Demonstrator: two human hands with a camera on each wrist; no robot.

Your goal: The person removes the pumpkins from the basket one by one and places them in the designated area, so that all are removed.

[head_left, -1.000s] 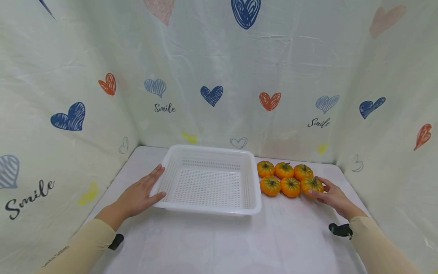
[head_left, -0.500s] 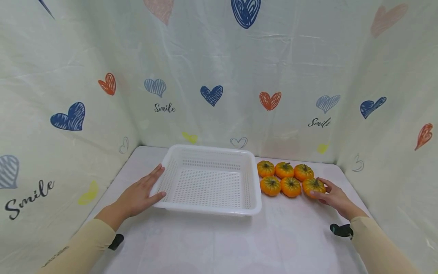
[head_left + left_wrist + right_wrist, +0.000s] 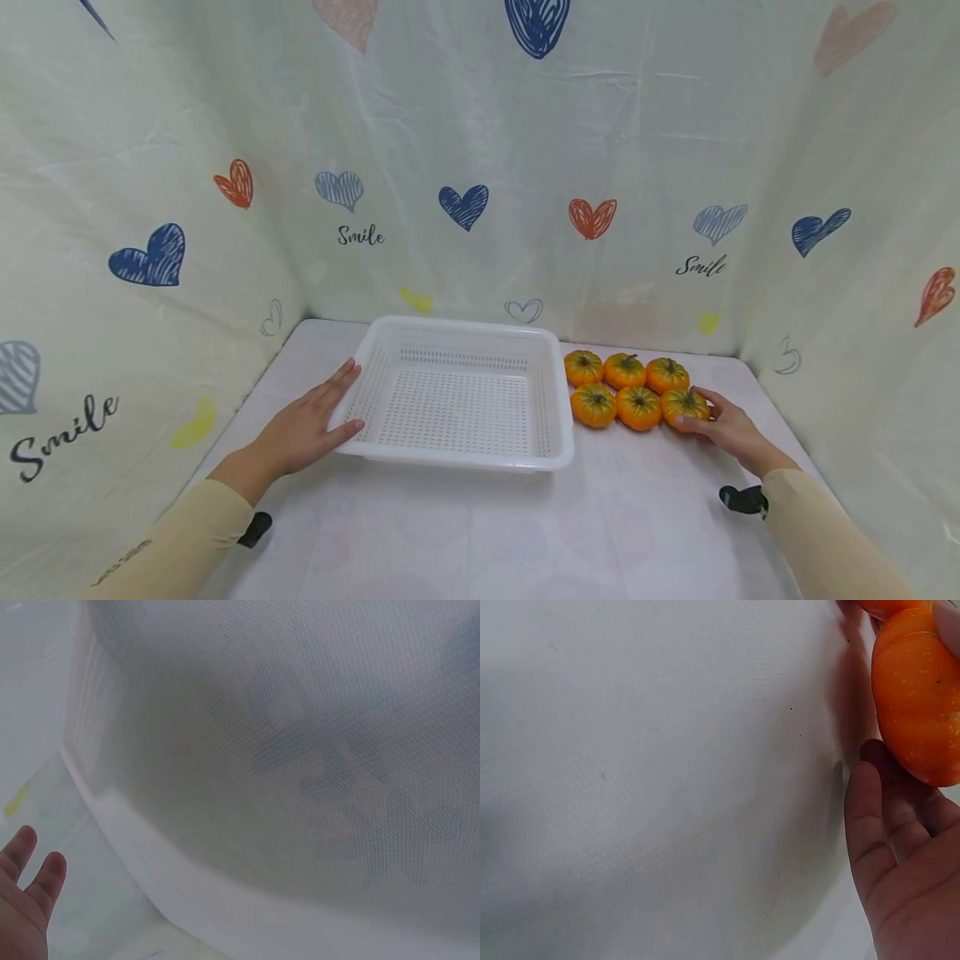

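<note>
In the head view my right hand holds a small orange-and-green pumpkin at the right end of the front row. Its thumb lies on the near side and the fingers reach behind. The right wrist view shows this pumpkin between thumb and fingers, with some fingers below it. Over on the left, my left hand rests with straight, spread fingers on the left rim of a white perforated plastic basket. Only a few fingertips of the left hand show in the left wrist view.
Several more pumpkins stand in two rows between the basket and my right hand. Everything sits on a table with a white cloth. A heart-printed curtain encloses the back and both sides.
The held pumpkin shifted slightly right, away from its neighbour, half a second ago, and is now back left against it. The left hand and basket stay in place.
</note>
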